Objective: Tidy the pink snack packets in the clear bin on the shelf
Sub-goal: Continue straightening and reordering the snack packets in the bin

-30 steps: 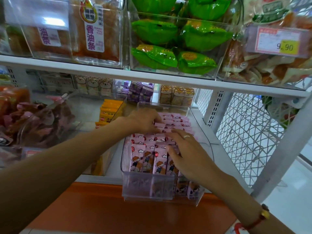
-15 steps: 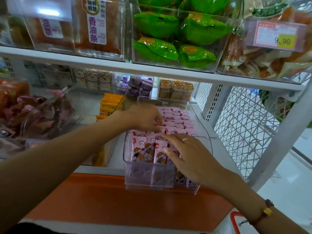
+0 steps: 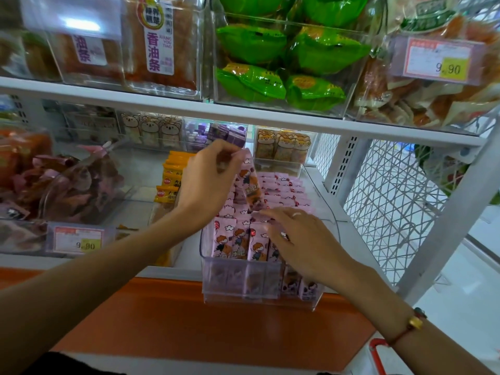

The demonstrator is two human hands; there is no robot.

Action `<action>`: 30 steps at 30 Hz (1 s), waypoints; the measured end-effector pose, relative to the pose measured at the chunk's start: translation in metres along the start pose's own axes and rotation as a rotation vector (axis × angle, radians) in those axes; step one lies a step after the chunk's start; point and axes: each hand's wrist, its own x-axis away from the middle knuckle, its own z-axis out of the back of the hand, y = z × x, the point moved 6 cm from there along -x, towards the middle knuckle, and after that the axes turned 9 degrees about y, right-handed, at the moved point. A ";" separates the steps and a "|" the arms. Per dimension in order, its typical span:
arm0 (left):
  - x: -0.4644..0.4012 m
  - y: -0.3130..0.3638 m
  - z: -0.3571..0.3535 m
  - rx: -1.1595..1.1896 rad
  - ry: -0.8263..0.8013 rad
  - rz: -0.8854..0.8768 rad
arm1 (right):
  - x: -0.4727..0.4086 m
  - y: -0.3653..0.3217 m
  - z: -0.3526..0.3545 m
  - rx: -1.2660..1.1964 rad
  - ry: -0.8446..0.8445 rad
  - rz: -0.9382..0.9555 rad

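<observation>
Fingers (image 3: 230, 158) of the left hand (image 3: 208, 182) pinched one pink packet (image 3: 251, 182), lifted at 12 o'clock above the clear bin (image 3: 259, 290); right hand (image 3: 305, 244) fingers lay spread on the pink snack packets (image 3: 238, 239) at 5 o'clock.

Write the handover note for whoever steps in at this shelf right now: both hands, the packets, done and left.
Left hand: pinches one pink cartoon-printed snack packet by its top edge, lifted clear above the rows.
Right hand: fingers spread flat, resting on the upright pink packets in the front row.
Clear plastic bin: pulled partly off the front edge of the white shelf, over the orange ledge.
Done: back rows lie in neat overlapping lines; the front row stands upright.
Left: slot the lifted packet back in, even the middle, probably push the bin back.
</observation>
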 end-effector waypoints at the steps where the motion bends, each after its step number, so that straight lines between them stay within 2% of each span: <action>1: 0.007 0.004 0.008 0.075 0.059 0.000 | -0.002 -0.002 0.006 -0.018 0.062 -0.001; 3: 0.016 0.012 0.022 0.163 0.147 -0.010 | -0.006 -0.004 0.020 -0.136 0.218 -0.048; 6: 0.023 0.023 0.034 0.223 0.192 -0.010 | -0.006 -0.011 0.033 -0.520 0.352 -0.125; 9: 0.029 0.028 0.033 0.285 0.123 0.042 | -0.007 -0.029 0.030 -0.760 0.254 -0.127; 12: 0.034 0.025 0.028 0.360 0.029 0.110 | -0.009 -0.034 0.027 -0.767 0.238 -0.125; 16: 0.041 0.015 0.022 0.314 -0.080 0.147 | -0.010 -0.013 0.016 -1.118 0.207 -0.417; 20: 0.057 0.017 0.006 0.113 -0.247 0.060 | -0.011 -0.002 0.013 -1.250 0.221 -0.516; 26: 0.060 0.025 0.006 -0.029 -0.240 -0.106 | -0.010 -0.005 0.010 -1.242 0.209 -0.497; 30: 0.055 0.024 0.007 -0.083 -0.280 -0.143 | -0.010 -0.010 0.015 -1.452 0.136 -0.417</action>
